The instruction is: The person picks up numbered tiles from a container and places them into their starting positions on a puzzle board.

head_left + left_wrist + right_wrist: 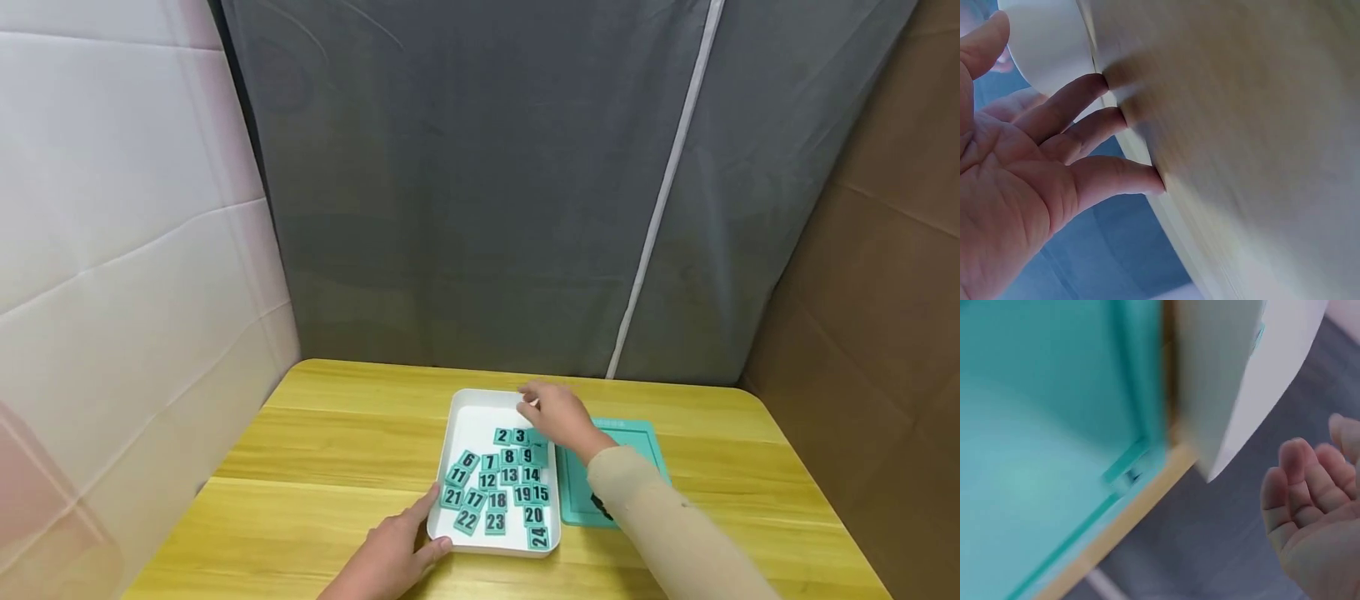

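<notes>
A shallow white tray [480, 408] lies on the table, holding many small teal number tiles [509, 475] with black numerals, 2 and 3 at the top and 22, 23 and 24 at the bottom. The left hand [393, 546] rests at the tray's near left corner, index finger along its side and thumb by its near edge. In the left wrist view, the left hand's other fingers [1094, 134] reach down to the tabletop. Over the tray's far right corner hovers the right hand [558, 414], its fingers loosely bent and nothing seen in them.
A teal frame-like board [581, 483] lies right of the tray, partly under the right forearm. The wooden table [337, 442] is bordered by a grey curtain [465, 208] behind, a white one [135, 208] at left and a brown one [862, 275] at right.
</notes>
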`<state>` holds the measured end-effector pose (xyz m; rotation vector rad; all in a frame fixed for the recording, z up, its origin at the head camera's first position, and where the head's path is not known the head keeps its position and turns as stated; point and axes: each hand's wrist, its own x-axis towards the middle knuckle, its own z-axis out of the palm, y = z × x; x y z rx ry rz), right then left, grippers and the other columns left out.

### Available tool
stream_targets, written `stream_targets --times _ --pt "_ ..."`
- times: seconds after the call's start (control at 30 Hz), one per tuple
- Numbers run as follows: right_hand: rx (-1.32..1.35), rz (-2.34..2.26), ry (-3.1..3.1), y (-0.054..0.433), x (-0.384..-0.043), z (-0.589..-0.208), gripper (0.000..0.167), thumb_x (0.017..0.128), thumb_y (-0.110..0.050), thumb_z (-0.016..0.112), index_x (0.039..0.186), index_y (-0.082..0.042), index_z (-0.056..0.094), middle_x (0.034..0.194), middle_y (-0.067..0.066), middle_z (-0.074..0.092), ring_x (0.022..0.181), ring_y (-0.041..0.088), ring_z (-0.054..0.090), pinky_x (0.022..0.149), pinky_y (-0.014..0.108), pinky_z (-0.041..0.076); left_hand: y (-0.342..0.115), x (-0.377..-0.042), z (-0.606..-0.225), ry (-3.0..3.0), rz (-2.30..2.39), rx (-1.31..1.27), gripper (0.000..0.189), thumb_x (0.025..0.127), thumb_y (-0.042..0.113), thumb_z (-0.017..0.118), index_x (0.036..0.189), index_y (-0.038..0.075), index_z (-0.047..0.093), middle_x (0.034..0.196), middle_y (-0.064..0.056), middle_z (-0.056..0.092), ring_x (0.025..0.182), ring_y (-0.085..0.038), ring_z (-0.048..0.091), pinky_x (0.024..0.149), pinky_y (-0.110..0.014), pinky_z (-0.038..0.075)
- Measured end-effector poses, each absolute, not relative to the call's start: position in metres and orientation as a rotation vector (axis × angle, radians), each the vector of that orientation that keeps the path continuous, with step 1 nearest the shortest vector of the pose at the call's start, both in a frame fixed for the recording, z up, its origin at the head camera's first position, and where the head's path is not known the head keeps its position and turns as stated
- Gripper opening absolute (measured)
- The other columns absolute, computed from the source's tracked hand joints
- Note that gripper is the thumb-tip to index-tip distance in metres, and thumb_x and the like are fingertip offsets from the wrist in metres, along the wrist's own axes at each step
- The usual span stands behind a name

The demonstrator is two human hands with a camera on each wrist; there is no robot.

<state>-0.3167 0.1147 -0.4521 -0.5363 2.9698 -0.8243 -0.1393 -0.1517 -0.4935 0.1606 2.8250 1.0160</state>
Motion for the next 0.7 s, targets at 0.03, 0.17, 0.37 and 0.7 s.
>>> stream_targets --times 0.03,0.17,0.37,0.7 --pt "-0.589 -0.753 2.974 0.108 -0.315 -0.451 0.039 0.107 -0.030 0.069 0.143 -0.013 0.068 0.134 0.008 0.075 0.122 0.029 0.072 0.105 0.049 0.059 -0.152 -0.140 -0.493 2.817 1.026 0.170 0.083 0.097 0.043 0.079 0.163 0.007 0.044 0.145 -0.029 0.065 0.131 -0.050 0.064 0.108 -0.075 0.045" --pt "-0.706 -0.457 2.996 0.089 -0.313 -0.460 0.030 0.103 -0.027 0.075 0.130 -0.014 0.077 0.129 0.005 0.078 0.123 0.028 0.071 0.111 0.048 0.056 -0.150 -0.141 -0.493 2.776 1.060 0.205 0.083 0.098 0.043 0.078 0.163 0.006 0.043 0.147 -0.029 0.063 0.132 -0.049 0.064 0.109 -0.072 0.047" --pt "-0.755 -0.204 3.038 0.082 -0.317 -0.481 0.013 0.102 -0.022 0.074 0.106 -0.018 0.086 0.107 -0.002 0.083 0.100 0.022 0.067 0.104 0.044 0.055 -0.146 -0.143 -0.500 2.751 1.055 0.210 0.085 0.097 0.045 0.078 0.164 0.006 0.042 0.145 -0.030 0.064 0.130 -0.049 0.065 0.107 -0.071 0.049" --pt "-0.652 -0.342 2.978 0.082 -0.317 -0.487 0.020 0.100 -0.022 0.078 0.118 -0.017 0.084 0.124 -0.001 0.081 0.119 0.025 0.071 0.111 0.047 0.054 -0.145 -0.142 -0.495 2.764 1.042 0.154 0.085 0.097 0.047 0.077 0.164 0.009 0.042 0.154 -0.025 0.059 0.138 -0.052 0.059 0.104 -0.089 0.032"
